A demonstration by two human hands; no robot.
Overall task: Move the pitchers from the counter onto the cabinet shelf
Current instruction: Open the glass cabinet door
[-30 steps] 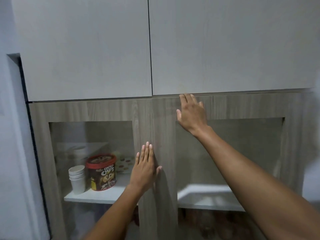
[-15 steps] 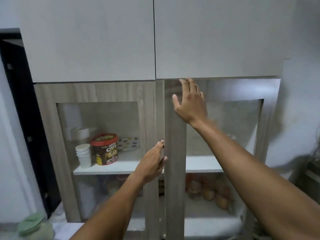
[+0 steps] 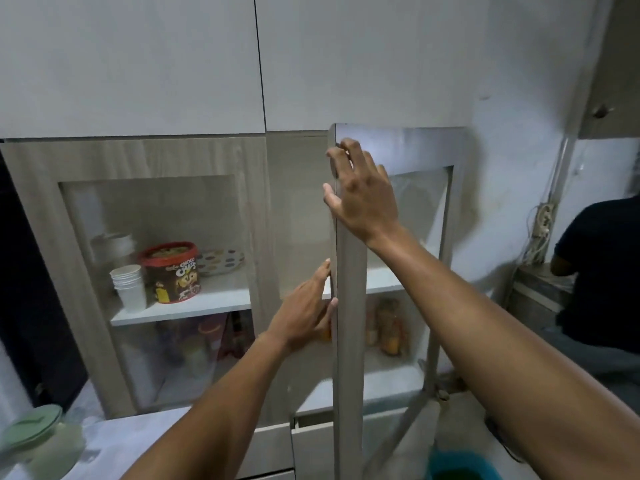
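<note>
A wall of pale upper cabinets fills the top of the frame, and below them stands a wood-grain cabinet with two glass-panelled doors. The left door [image 3: 156,271] is closed; the right door [image 3: 349,306] stands swung out, its edge near the middle of the frame. The right hand [image 3: 363,192], just above centre, has its fingers curled round the top part of that door's free edge, thumb on the near face, gripping the frame. The left hand [image 3: 308,313], lower and slightly left of centre, lies with fingers nearly straight and loosely spread against the same edge, touching it but not closed on anything. Behind the left glass, on the white shelf [image 3: 194,306], stand a stack of white paper cups [image 3: 129,285], a red-lidded brown cereal tub [image 3: 172,271] just to their right, and a spotted plate [image 3: 221,259] leaning behind it. Blurred jars show on the lower shelf. At the lower left corner a pitcher with a pale green lid [image 3: 33,441] stands on the marbled counter [image 3: 114,445], well apart from both hands. A teal bucket rim [image 3: 460,462] shows at the bottom edge, right of centre. At the right edge another person in a dark shirt [image 3: 602,271] is turned away.
</note>
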